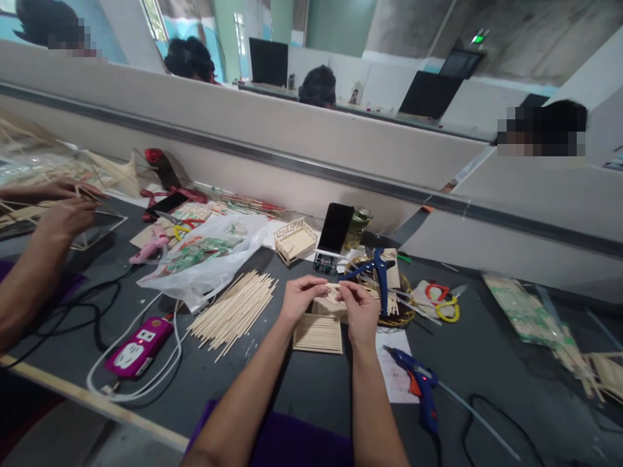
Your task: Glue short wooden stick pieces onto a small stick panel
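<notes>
Both hands, left and right, pinched closed on one small stick piece above the stick panel, mid-bench.

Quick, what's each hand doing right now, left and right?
Left hand: closed, pinching one end of a small wooden piece.
Right hand: closed, pinching the other end of it.

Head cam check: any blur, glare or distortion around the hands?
Head view: left hand and right hand with the stick piece are fairly sharp in soft, even light, with no hard shadows; the packet at the right edge is smeared; the partition rail runs tilted across the frame.
</notes>
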`<state>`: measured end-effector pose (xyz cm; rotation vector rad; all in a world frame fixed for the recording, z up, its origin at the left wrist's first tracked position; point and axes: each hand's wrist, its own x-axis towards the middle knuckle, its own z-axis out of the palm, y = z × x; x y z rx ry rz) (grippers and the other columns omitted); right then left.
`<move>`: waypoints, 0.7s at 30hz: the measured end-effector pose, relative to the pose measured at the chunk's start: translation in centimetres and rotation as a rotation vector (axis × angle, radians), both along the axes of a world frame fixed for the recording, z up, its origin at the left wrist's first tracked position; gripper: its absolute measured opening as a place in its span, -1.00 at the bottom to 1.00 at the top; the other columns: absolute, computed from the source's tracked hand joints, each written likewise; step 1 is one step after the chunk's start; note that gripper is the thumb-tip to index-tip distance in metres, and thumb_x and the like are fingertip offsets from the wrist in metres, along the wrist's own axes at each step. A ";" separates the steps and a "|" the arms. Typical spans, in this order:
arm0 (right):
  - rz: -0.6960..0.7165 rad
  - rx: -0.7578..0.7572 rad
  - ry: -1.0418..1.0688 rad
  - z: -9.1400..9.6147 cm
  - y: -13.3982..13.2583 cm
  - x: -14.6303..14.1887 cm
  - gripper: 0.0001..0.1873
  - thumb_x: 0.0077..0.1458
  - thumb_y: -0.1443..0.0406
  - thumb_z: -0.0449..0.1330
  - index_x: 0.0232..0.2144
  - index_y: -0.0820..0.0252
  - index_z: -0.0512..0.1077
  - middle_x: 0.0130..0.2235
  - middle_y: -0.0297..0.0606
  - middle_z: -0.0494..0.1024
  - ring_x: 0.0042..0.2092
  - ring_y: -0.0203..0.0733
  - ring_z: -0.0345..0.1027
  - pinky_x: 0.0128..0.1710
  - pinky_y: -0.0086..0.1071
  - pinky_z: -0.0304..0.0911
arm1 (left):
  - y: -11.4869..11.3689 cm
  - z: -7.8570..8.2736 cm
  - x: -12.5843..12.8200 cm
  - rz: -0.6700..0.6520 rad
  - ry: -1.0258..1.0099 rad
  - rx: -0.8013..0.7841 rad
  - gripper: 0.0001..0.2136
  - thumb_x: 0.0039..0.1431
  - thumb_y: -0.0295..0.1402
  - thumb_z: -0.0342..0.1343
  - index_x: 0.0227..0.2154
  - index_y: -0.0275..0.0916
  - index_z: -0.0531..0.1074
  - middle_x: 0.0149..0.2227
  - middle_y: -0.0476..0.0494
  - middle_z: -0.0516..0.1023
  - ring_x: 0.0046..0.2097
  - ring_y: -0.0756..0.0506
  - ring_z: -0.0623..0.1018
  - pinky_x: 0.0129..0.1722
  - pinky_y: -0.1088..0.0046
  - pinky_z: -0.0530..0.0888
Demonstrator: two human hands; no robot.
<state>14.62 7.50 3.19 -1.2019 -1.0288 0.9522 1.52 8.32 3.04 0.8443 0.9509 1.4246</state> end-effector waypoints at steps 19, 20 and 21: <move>0.053 -0.060 -0.035 -1.8 -0.4 -0.5 -0.80 -0.04 0.19 0.27 -0.39 0.20 0.53 -0.52 -0.36 0.50 -0.47 -0.28 0.36 -0.42 -0.41 0.27 | -0.6 -1.7 -0.7 0.010 -0.018 0.005 -0.80 -0.14 -0.30 0.34 -0.42 -0.29 0.60 -0.43 -0.09 0.54 -0.46 0.02 0.52 -0.40 0.51 0.47; 0.035 -0.057 -0.026 -1.9 -0.4 -0.6 -0.80 -0.04 0.19 0.27 -0.38 0.20 0.53 -0.51 -0.35 0.51 -0.47 -0.28 0.35 -0.42 -0.41 0.27 | -0.6 -1.7 -0.7 -0.013 -0.033 -0.016 -0.78 -0.12 -0.29 0.33 -0.39 -0.29 0.59 -0.43 -0.09 0.55 -0.45 0.01 0.53 -0.38 0.50 0.48; 0.018 -0.052 -0.021 -2.0 -0.5 -0.7 -0.79 -0.04 0.18 0.27 -0.37 0.20 0.53 -0.51 -0.35 0.51 -0.46 -0.28 0.35 -0.42 -0.41 0.27 | -0.6 -1.7 -0.7 -0.039 -0.048 -0.038 -0.77 -0.10 -0.27 0.32 -0.37 -0.29 0.59 -0.44 -0.11 0.56 -0.43 -0.01 0.54 -0.36 0.48 0.48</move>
